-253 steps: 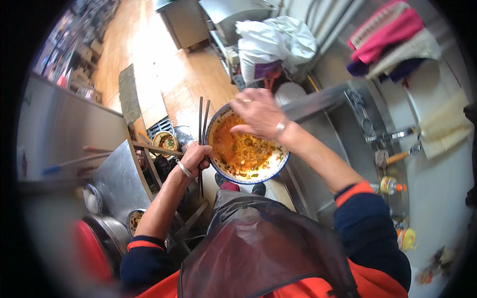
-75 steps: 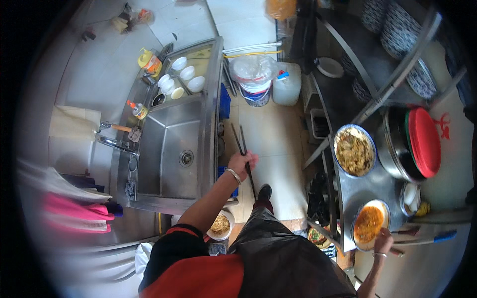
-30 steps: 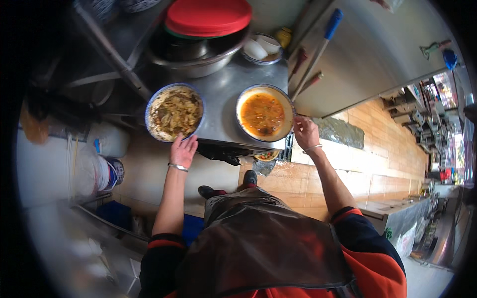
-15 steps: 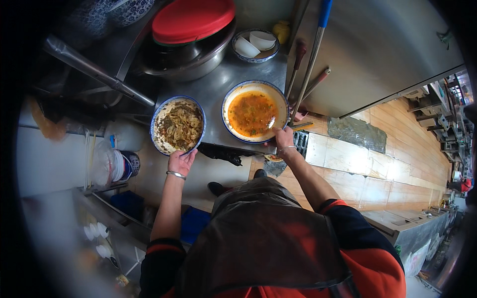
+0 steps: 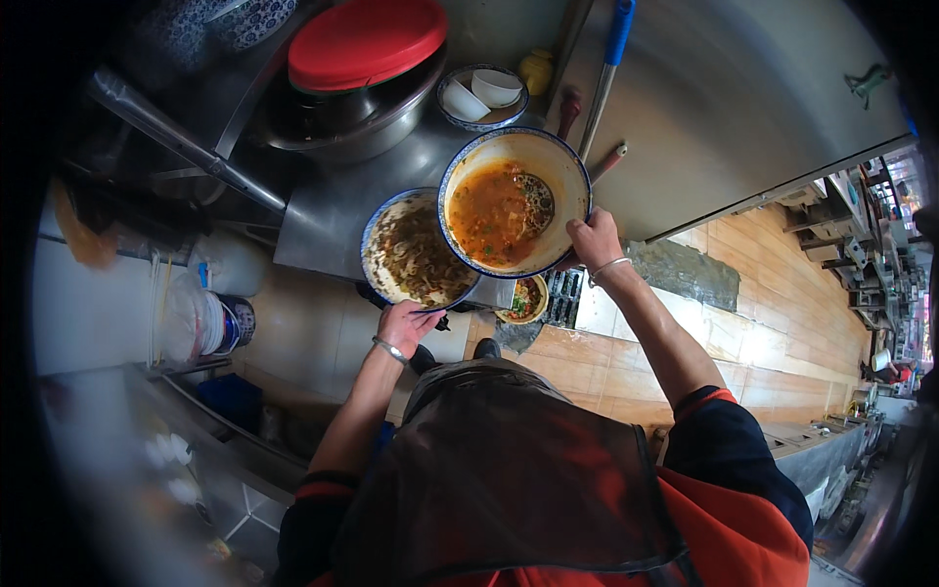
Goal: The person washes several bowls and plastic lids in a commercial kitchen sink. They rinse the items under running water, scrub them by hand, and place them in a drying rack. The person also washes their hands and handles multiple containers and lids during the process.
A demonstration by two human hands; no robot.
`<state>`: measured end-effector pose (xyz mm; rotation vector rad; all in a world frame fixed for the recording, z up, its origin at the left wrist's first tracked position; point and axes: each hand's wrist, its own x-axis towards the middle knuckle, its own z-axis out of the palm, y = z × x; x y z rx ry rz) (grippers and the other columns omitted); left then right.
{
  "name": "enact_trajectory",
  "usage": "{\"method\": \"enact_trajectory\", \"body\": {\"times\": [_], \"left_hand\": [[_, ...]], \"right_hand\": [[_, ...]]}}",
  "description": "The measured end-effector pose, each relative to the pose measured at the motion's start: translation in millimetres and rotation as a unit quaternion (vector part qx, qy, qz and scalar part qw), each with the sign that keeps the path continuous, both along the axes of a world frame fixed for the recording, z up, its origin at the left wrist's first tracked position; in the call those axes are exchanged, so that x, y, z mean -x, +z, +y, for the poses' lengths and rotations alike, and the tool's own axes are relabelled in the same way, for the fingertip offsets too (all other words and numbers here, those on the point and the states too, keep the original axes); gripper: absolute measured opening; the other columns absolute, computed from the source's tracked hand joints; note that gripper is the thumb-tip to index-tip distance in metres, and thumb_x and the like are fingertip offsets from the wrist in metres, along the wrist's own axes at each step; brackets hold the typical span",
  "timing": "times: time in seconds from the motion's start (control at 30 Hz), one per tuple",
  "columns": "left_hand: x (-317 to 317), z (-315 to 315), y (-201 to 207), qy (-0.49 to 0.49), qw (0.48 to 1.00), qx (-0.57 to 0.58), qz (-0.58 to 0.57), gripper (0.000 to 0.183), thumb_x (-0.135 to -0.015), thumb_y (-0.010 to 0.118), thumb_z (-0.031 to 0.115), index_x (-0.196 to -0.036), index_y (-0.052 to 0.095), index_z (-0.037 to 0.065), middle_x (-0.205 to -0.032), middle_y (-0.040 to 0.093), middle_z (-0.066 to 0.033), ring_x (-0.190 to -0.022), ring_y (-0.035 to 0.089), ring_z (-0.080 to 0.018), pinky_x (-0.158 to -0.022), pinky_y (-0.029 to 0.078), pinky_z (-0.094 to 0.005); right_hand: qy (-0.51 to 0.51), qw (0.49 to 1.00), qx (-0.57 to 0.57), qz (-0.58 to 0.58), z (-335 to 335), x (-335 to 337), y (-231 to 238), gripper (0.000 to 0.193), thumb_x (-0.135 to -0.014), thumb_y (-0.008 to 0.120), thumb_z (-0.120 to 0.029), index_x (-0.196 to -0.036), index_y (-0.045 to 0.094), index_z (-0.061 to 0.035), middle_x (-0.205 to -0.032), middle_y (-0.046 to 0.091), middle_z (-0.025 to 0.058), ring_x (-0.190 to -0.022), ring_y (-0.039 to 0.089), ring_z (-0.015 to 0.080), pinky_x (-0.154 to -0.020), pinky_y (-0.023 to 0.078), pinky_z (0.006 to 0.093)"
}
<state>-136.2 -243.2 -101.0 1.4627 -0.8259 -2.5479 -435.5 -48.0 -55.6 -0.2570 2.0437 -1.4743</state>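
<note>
My right hand (image 5: 594, 243) grips the right rim of a blue-edged bowl (image 5: 528, 152), thumb on the inside. The bowl is lifted and tilted to the left, so orange-red broth (image 5: 484, 215) with green bits gathers on its left side. Lower and to the left, my left hand (image 5: 404, 328) holds the near rim of a second blue-edged bowl (image 5: 383, 279), which contains brownish food scraps (image 5: 421, 249). The raised bowl overlaps this one's right part from above. From this view I cannot tell whether the two bowls touch.
A steel table (image 5: 323, 210) carries a wide metal basin (image 5: 367, 137) under a red lid (image 5: 367, 44), plus a patterned bowl (image 5: 509, 115) with white bowls inside. Long handles, one blue-tipped (image 5: 618, 34), lean at the right. A yellow-rimmed container (image 5: 541, 303) with food bits stands below the table edge.
My right hand has raised the broth bowl and tipped it leftward, and the broth has run to that side. My left hand has brought the scraps bowl rightward, partly under it.
</note>
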Motion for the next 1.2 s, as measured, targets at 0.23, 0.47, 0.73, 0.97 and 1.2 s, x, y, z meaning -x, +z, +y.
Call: {"method": "enact_trajectory", "body": {"times": [0.23, 0.47, 0.73, 0.97, 1.2], "left_hand": [[23, 16, 15, -0.069, 0.997, 0.003, 0.028, 0.038, -0.090, 0.063, 0.026, -0.119, 0.051, 0.002, -0.118, 0.059, -0.0180, -0.111, 0.059, -0.0332, -0.090, 0.050, -0.0395], [10, -46, 36, -0.114, 0.972, 0.191, -0.077, 0.073, -0.084, 0.069, 0.021, -0.144, 0.029, 0.007, -0.124, 0.055, -0.0121, -0.110, 0.057, -0.0280, -0.087, 0.048, -0.0395], [70, -81, 73, -0.172, 0.836, 0.515, -0.083, 0.090, -0.077, 0.076, 0.030, -0.148, 0.025, 0.007, -0.140, 0.043, -0.0197, -0.124, 0.046, -0.0328, -0.098, 0.043, -0.0447], [140, -97, 138, -0.270, 0.685, 0.653, 0.177, 0.096, -0.073, 0.076, 0.017, -0.151, 0.020, 0.012, -0.146, 0.038, -0.0167, -0.133, 0.038, -0.0295, -0.107, 0.032, -0.0396], [150, -90, 147, -0.204, 0.798, 0.516, 0.233, 0.061, -0.078, 0.067, 0.009, -0.135, 0.045, 0.002, -0.115, 0.061, -0.0134, -0.101, 0.059, -0.0178, -0.093, 0.044, -0.0293]], "right_hand": [[0.033, 0.951, -0.112, 0.287, -16, 5, 4, 0.015, -0.074, 0.052, -0.008, -0.076, 0.052, 0.0066, -0.077, 0.059, 0.0329, -0.077, 0.058, 0.0498, -0.072, 0.047, 0.0532], [0.085, 0.879, -0.116, 0.455, -47, 5, 17, 0.024, -0.077, 0.052, -0.005, -0.099, 0.046, 0.0031, -0.072, 0.060, 0.0292, -0.065, 0.059, 0.0478, -0.062, 0.048, 0.0549], [0.164, 0.791, -0.100, 0.581, -57, 2, 45, 0.031, -0.080, 0.051, -0.003, -0.111, 0.048, -0.0009, -0.078, 0.063, 0.0231, -0.065, 0.062, 0.0409, -0.056, 0.051, 0.0479], [0.225, 0.703, -0.023, 0.675, -54, 13, 85, 0.033, -0.083, 0.051, -0.004, -0.115, 0.045, 0.0010, -0.078, 0.062, 0.0176, -0.064, 0.064, 0.0336, -0.051, 0.051, 0.0425], [0.223, 0.774, 0.000, 0.593, -93, 43, 83, 0.032, -0.083, 0.058, -0.009, -0.113, 0.047, -0.0052, -0.084, 0.063, 0.0166, -0.069, 0.063, 0.0369, -0.062, 0.052, 0.0444]]}}
